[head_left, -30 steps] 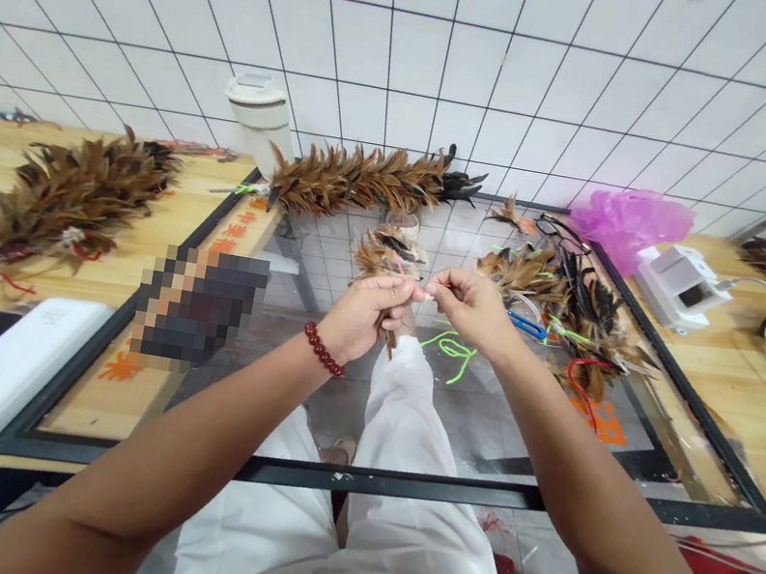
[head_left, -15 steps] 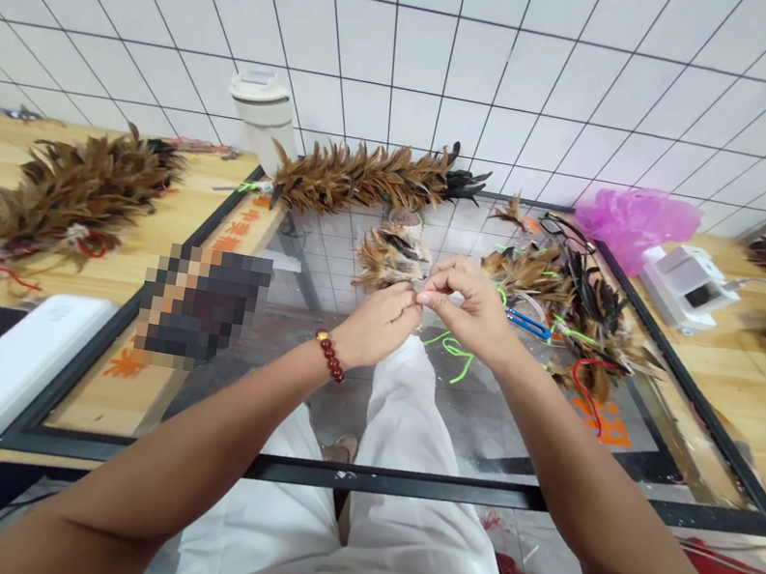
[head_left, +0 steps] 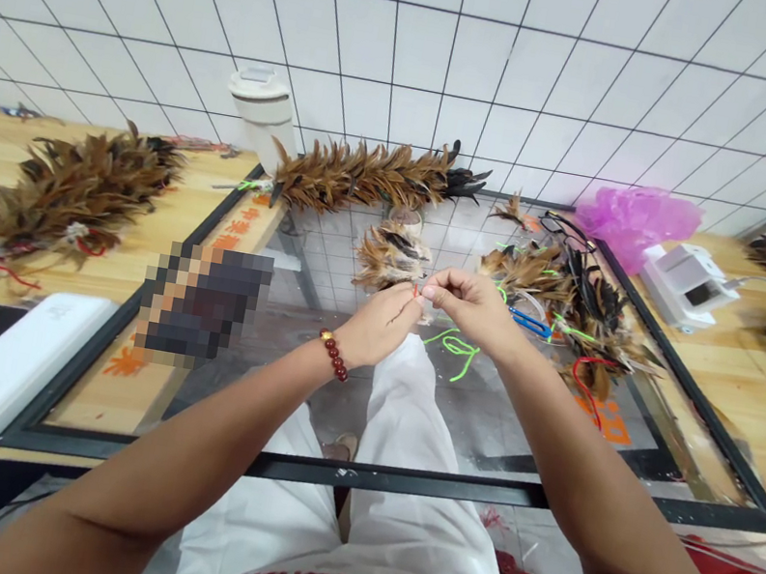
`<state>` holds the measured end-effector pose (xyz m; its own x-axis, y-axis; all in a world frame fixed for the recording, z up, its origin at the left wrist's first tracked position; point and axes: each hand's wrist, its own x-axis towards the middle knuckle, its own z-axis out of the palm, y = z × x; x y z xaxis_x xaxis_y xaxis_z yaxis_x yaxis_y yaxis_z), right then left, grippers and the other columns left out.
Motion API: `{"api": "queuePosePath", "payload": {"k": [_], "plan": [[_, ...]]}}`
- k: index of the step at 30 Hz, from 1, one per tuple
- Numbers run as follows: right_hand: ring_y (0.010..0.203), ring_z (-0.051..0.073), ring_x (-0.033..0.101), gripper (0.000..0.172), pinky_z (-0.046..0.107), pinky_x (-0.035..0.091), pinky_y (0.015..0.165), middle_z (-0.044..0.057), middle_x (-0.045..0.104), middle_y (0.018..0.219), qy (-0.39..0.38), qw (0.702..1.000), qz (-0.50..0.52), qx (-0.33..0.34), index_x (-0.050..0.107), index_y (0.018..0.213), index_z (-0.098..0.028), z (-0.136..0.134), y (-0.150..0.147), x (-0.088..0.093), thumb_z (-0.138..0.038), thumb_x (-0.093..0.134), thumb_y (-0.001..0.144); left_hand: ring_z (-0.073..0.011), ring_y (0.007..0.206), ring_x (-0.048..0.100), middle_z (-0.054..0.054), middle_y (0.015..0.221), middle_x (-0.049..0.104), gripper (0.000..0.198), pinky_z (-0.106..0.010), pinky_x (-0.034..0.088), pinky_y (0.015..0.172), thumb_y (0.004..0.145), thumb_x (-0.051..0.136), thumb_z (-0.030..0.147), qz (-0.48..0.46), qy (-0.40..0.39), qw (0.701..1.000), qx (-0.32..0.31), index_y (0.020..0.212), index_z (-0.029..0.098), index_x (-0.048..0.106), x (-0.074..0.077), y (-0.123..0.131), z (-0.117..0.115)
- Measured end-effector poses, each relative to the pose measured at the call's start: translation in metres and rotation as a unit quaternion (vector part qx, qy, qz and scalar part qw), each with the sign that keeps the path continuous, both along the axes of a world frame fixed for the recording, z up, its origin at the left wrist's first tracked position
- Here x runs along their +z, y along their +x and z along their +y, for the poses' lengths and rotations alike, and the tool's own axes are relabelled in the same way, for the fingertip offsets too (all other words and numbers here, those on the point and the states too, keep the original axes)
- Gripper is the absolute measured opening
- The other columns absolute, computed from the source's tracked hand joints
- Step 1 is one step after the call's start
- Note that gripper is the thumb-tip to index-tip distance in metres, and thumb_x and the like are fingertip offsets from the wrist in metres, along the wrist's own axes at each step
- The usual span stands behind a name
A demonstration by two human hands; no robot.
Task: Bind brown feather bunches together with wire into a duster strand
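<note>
Over the glass tabletop, my left hand [head_left: 381, 321], with a beaded bracelet at the wrist, has its fingers closed. A small bit of red [head_left: 416, 291] shows at its fingertips, and what else it grips is hidden. My right hand [head_left: 465, 303] is pinched close beside it; anything between its fingertips is too small to name. Just behind the hands a bunch of brown feathers [head_left: 388, 257] rests on the glass. Bright green string [head_left: 457, 347] lies curled below my right hand, and a blue cutter [head_left: 530, 323] is to the right of that hand.
A long feather strand [head_left: 364, 178] lies along the back, near a white cup [head_left: 263, 115]. More feathers [head_left: 590, 302] and a white device [head_left: 689, 287] are at the right. To the left are another feather strand [head_left: 82, 193] and a white power bank [head_left: 9, 369].
My right hand has shifted slightly away from the left fingertips. A bit of red now shows at my left fingers. More of the green string is visible.
</note>
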<state>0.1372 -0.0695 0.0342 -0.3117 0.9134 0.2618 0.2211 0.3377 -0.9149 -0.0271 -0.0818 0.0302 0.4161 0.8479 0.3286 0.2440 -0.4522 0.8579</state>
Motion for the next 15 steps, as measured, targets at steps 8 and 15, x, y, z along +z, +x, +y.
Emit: {"api": "queuePosePath", "payload": {"k": [8,15], "plan": [[0.078,0.015,0.055,0.022,0.028,0.042,0.072,0.004,0.062,0.079,0.16,0.982,-0.087,-0.048,0.062,0.07,-0.017,-0.004,0.0018,0.0049,-0.033,0.059,0.084,-0.0119,0.068,0.051,-0.004,0.073,0.059,0.021,-0.024,0.041,0.064,0.075,0.063,0.031,-0.158,-0.164,0.973,0.047,0.062,0.015,0.066,-0.0053,0.0008,0.0075],[0.083,0.016,0.059,0.023,0.031,0.046,0.078,0.006,0.067,0.097,0.191,0.976,-0.086,-0.056,0.067,0.098,-0.019,-0.0035,0.0032,0.0004,-0.034,0.065,0.08,-0.0083,0.065,0.049,-0.002,0.075,0.06,0.014,-0.022,0.04,0.061,0.064,0.072,0.026,-0.234,-0.2,0.95,0.051,0.062,0.014,0.067,-0.0033,-0.0008,0.0102]]}}
